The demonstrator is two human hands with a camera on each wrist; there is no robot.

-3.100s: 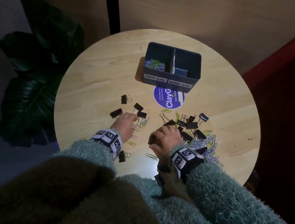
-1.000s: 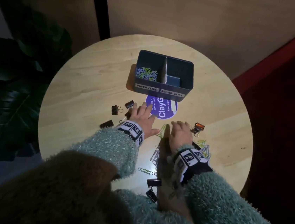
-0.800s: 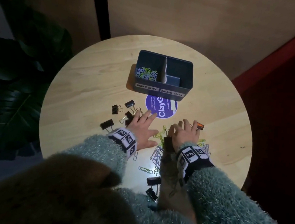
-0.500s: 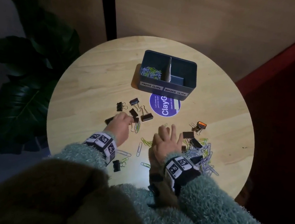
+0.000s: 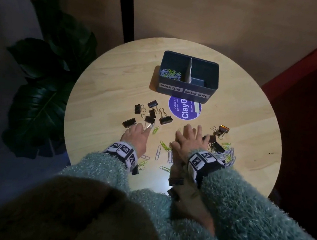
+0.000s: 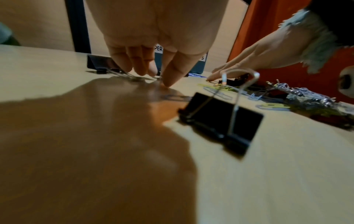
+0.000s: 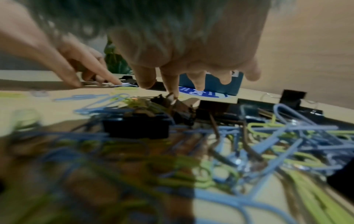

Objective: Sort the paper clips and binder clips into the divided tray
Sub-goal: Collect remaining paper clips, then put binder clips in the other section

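The dark divided tray (image 5: pixel 187 88) stands at the far middle of the round table, labelled for paper clips on the left and binder clips on the right. Coloured paper clips (image 5: pixel 170 74) lie in its left compartment. My left hand (image 5: pixel 140 129) reaches flat toward several black binder clips (image 5: pixel 150 112); its fingertips (image 6: pixel 166 81) touch the tabletop, and one presses a blue paper clip (image 7: pixel 124 86). My right hand (image 5: pixel 191 135) is spread over a mixed pile of clips (image 5: pixel 225 154), one fingertip (image 7: pixel 173 92) on a binder clip (image 7: pixel 178 104). Neither hand holds anything.
A purple round sticker (image 5: pixel 184 110) lies just in front of the tray. Loose paper clips (image 5: pixel 163 150) lie between my hands, and more binder clips (image 5: pixel 175 181) near the table's front edge. A large binder clip (image 6: pixel 220 121) sits under my left wrist. A dark plant (image 5: pixel 44 87) stands left of the table.
Over the last second both hands drew back from beside the sticker toward me, spreading clips on the table. The left hand moved left to the binder clips; the right settled by the pile.
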